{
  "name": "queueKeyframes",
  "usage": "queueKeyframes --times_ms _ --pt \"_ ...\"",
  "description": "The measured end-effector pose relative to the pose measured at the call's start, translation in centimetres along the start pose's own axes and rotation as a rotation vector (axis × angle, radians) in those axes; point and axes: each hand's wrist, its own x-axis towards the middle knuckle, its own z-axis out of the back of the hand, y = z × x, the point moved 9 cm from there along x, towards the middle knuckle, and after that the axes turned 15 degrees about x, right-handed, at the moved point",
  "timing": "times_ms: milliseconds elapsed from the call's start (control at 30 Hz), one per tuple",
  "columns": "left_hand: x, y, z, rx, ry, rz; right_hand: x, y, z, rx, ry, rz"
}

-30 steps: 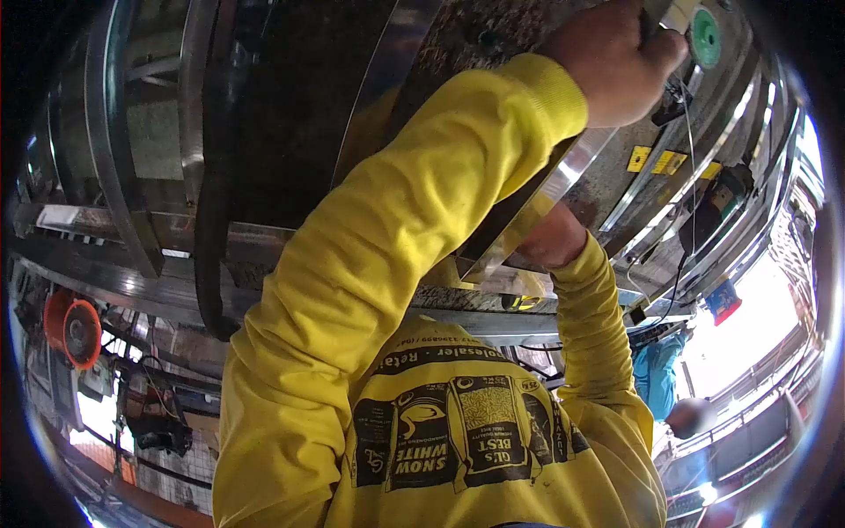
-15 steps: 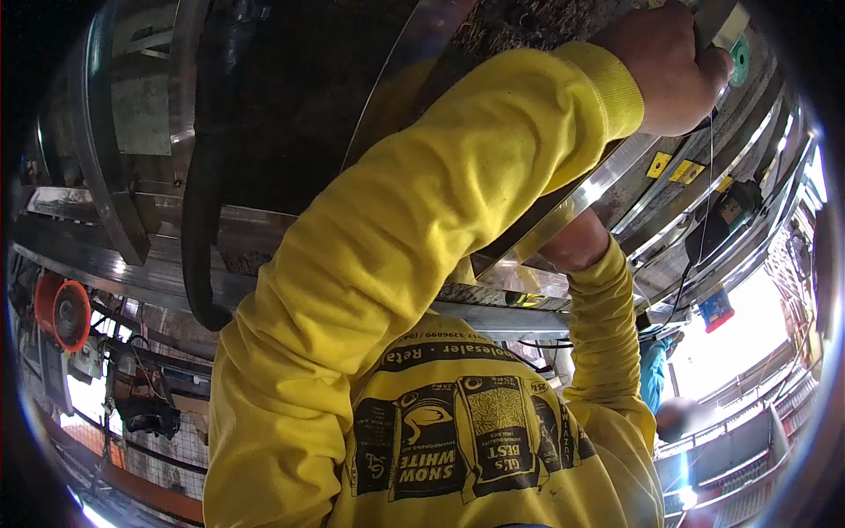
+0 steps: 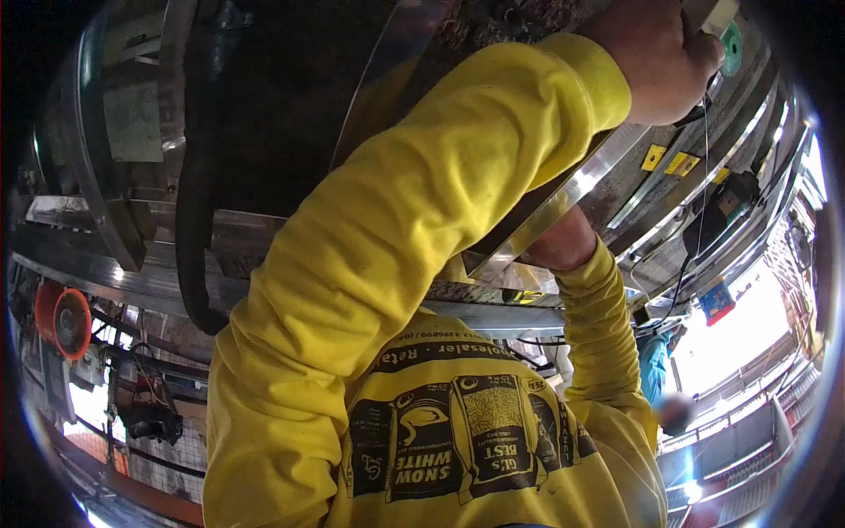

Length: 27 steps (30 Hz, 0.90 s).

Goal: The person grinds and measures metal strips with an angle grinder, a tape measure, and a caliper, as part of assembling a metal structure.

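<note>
My left hand (image 3: 647, 62) is at the upper right, at the end of the arm that crosses the view. Its thumb and fingers are curled closed. Beside the thumb are a pale block-like piece (image 3: 711, 12) and a green round disc (image 3: 731, 48); what the fingers grip is hidden. A thin pale line runs down from near this hand. My right hand (image 3: 565, 242) shows only at the wrist and heel, below a shiny metal strip (image 3: 572, 194). The metal edge hides its fingers, so their state cannot be seen.
Yellow pieces (image 3: 682, 164) lie on a dark surface among long metal bars. A dark power tool (image 3: 726, 207) with a cable sits at the right. An orange round fan-like object (image 3: 70, 321) is at the far left. Another person (image 3: 653, 365) in blue stands in the background.
My left hand has shifted slightly up and left in the view, with the green disc keeping beside it. My right wrist also appears a little further left.
</note>
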Motion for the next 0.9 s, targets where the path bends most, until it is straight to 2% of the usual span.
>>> queueKeyframes --times_ms 33,100,133,200,333,400,433,467,500,533,567,633,667,700,733,833,867,900 --pt "0.0 -0.1 0.1 0.000 0.005 0.005 -0.2 -1.0 0.0 0.127 -0.022 -0.050" --pt "0.0 -0.2 0.2 -0.007 0.012 0.010 -0.2 -1.5 0.0 0.147 0.021 -0.117" --pt "0.0 -0.2 0.1 -0.007 0.008 0.005 0.3 -0.6 -0.1 0.039 0.086 -0.135" --pt "0.2 0.1 -0.1 -0.002 -0.013 -0.021 0.5 -0.3 -0.2 0.021 0.134 -0.170" --pt "0.5 0.4 -0.3 -0.002 0.021 0.008 -1.5 -4.1 1.1 0.489 0.026 -0.251" --pt "0.3 0.3 -0.1 0.002 0.042 0.031 -1.6 -4.2 1.3 0.348 0.033 -0.202" --pt "0.3 0.3 0.0 -0.003 0.063 0.048 -1.3 -3.1 1.0 0.067 0.079 -0.129" --pt "0.4 0.6 0.0 -0.026 0.106 0.075 -0.9 -2.2 0.6 -0.084 0.099 -0.093" --pt "0.8 0.6 -0.3 0.135 0.102 0.179 -0.3 -1.0 0.2 -0.236 0.113 -0.054" --pt "1.0 0.5 -0.5 0.293 0.115 0.284 0.4 0.2 -0.3 -0.257 0.101 -0.057" --pt "1.3 -1.3 -1.4 0.637 0.077 0.462 0.7 0.9 -0.6 -0.345 0.090 0.000" --pt "1.1 -1.9 -1.4 0.673 0.028 0.444 0.9 2.6 -1.2 -0.588 0.056 0.172" --pt "0.4 -0.1 -0.9 0.364 0.021 0.253 0.9 2.9 -1.4 -0.602 0.049 0.219" --pt "0.4 0.1 -0.5 0.199 0.018 0.148 0.9 3.2 -1.5 -0.616 0.042 0.266" --pt "0.2 0.3 0.0 0.030 0.031 0.046 1.1 3.0 -1.4 -0.491 0.043 0.244" --pt "0.3 0.4 -0.1 -0.029 0.100 0.020 1.5 2.3 -0.5 -0.206 0.039 0.103" --pt "0.4 0.3 0.0 -0.037 0.128 0.027 1.5 1.2 -0.2 0.082 0.004 -0.045" --pt "0.5 0.4 -0.1 -0.032 0.138 0.040 1.5 1.2 -0.1 0.100 0.020 -0.060"
